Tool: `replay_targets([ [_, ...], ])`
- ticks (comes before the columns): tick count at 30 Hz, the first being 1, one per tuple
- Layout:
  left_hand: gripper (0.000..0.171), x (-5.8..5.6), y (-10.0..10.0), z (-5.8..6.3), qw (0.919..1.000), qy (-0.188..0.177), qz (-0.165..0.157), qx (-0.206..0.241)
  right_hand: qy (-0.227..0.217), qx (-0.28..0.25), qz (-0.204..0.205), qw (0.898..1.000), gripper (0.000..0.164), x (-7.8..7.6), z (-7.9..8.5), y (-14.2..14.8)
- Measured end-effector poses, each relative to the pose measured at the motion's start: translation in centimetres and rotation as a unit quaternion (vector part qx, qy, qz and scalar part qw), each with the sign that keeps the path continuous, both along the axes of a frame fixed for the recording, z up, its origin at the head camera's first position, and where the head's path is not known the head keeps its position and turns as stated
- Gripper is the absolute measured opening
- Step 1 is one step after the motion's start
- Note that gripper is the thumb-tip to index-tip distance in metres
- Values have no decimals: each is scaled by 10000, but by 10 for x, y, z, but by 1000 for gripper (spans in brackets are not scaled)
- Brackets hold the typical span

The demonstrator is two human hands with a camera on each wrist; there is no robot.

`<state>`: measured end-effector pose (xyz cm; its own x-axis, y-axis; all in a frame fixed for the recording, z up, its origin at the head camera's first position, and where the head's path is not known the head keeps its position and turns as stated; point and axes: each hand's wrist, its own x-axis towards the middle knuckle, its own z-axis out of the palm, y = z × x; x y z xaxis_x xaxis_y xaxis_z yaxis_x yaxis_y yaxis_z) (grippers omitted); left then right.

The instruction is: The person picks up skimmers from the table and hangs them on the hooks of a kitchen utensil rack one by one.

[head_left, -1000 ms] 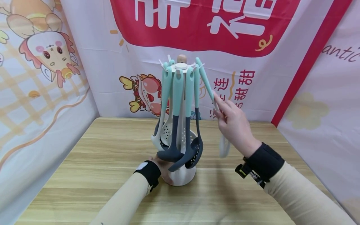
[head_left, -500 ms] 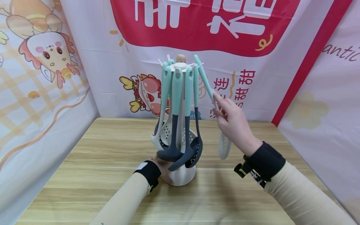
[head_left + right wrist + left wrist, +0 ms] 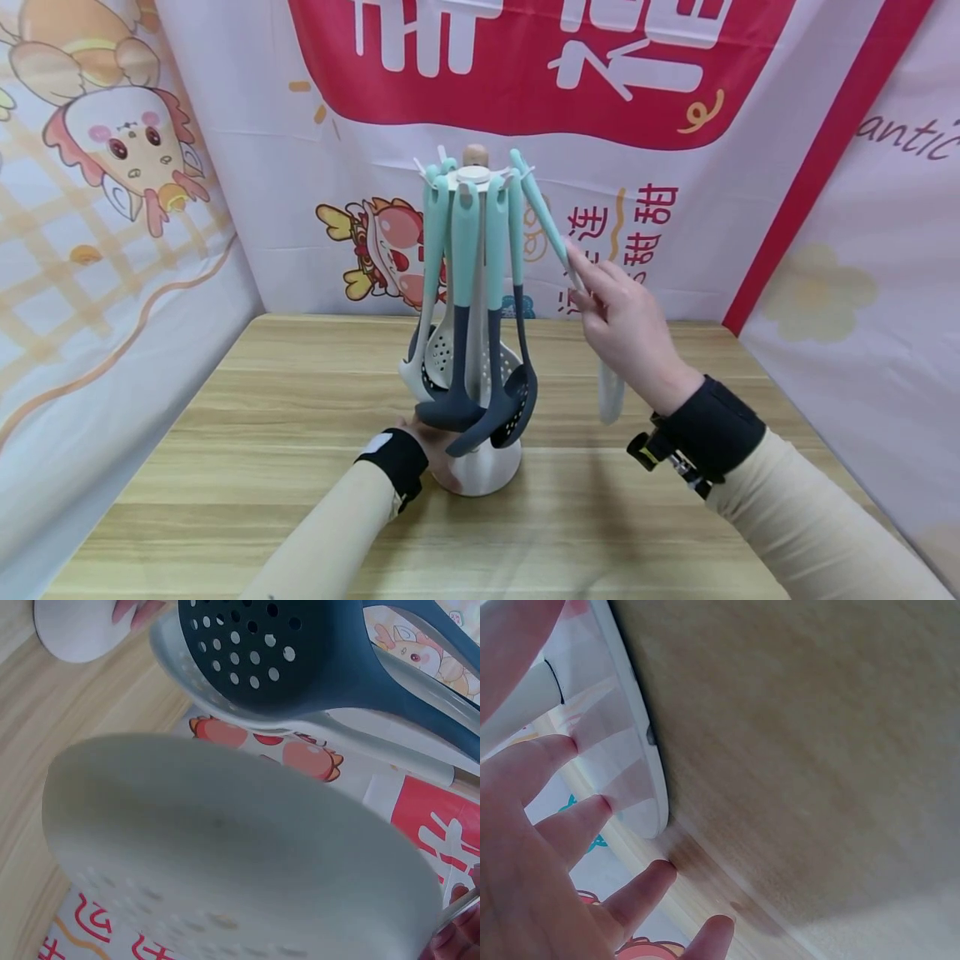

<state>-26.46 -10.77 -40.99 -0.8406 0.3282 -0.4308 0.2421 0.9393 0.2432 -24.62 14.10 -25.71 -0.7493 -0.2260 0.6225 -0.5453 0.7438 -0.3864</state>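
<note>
My right hand (image 3: 633,329) pinches a light-grey skimmer with a mint handle (image 3: 543,212). The handle's top leans against the right side of the utensil rack's top (image 3: 472,175); whether its hole is on a hook cannot be told. In the right wrist view the skimmer's perforated head (image 3: 225,802) hangs close to the camera. My left hand (image 3: 431,442) rests on the rack's round white base (image 3: 483,477), partly hidden behind dark ladles. In the left wrist view its fingers (image 3: 641,889) are spread and extended, some touching the base (image 3: 630,761).
Several mint-handled utensils hang around the rack, including a dark ladle (image 3: 450,410), a dark slotted spoon (image 3: 517,408) and a light perforated spoon (image 3: 441,350). The wooden table (image 3: 300,383) meets a printed cloth backdrop (image 3: 285,217) behind and at both sides.
The rack's top has shifted slightly left, along with the skimmer handle's upper end. The skimmer's head has swung a little to the right. Both hands stay nearly where they were.
</note>
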Motion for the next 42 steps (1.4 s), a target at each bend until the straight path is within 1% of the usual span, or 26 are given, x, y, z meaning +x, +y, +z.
replay_targets([
  [5,85,2,0,0,10000,49,-11,-20,-126,-84,138,9998,61,-1,-3,-3],
  [11,85,2,-1,0,9999,119,-11,-47,-316,-420,402,9978,64,-4,-9,-11],
  [18,85,2,0,0,9999,128,-25,10,-239,-845,784,9930,67,-6,-20,-23],
  [26,81,0,4,-2,9999,108,-102,-24,-334,-1178,946,9880,66,-7,-27,-23],
  [35,82,-2,2,-3,9999,71,-114,65,-760,-1321,1080,9824,70,-6,-31,-20],
  [38,83,-2,2,-1,9998,87,-177,27,-854,-1347,1128,9807,69,-6,-31,-19],
  [42,86,-2,0,2,9997,61,-224,76,-822,-1411,1178,9795,66,-7,-32,-16],
])
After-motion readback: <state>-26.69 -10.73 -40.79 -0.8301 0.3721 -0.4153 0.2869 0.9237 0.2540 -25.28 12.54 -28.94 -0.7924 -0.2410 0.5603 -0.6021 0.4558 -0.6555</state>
